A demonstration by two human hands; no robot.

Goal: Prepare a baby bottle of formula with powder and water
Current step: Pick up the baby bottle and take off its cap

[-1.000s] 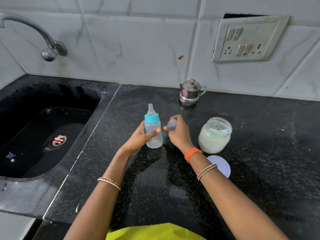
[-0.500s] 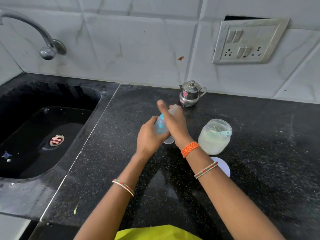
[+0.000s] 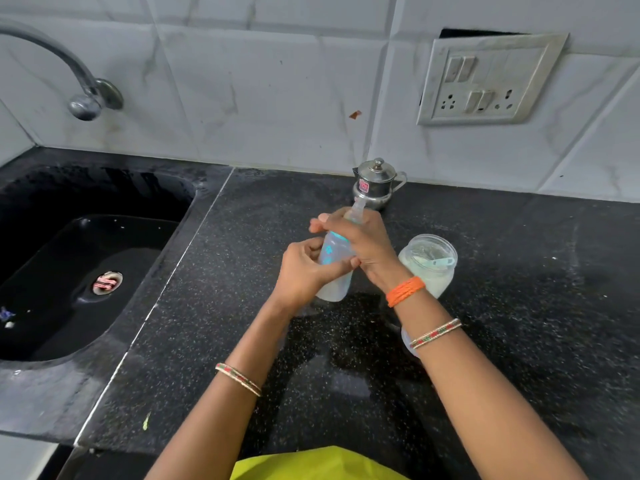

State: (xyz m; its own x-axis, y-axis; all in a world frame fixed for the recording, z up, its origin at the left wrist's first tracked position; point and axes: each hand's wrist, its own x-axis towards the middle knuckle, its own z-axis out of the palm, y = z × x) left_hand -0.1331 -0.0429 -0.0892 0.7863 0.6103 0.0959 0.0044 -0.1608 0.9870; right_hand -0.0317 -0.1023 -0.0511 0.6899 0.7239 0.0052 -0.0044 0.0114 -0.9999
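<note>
Head view: both hands on the baby bottle [image 3: 334,268], over the black tabletop [image 3: 519,341].

L hand [image 3: 304,271] is wrapped round the bottle's body & grips it tight. R hand [image 3: 360,244] is closed over the top w/ the blue ring, and the clear tip pokes out past it. Bottle is tilted, tip pointing away from the person; can't tell if its bottom touches the tabletop. It has pale cloudy liquid in it. Just beside it on the right is an open jar [image 3: 427,265] of white powder w/ a little scoop inside. Jar's round lid [image 3: 407,339] lies nearer the person, mostly hidden by the R arm. Small steel pot [image 3: 377,185] w/ lid stands at the back by the wall. Sink [image 3: 69,265] is far off on the left, w/ the tap [image 3: 83,98] above it. Switch board [image 3: 485,81] is on the wall.
</note>
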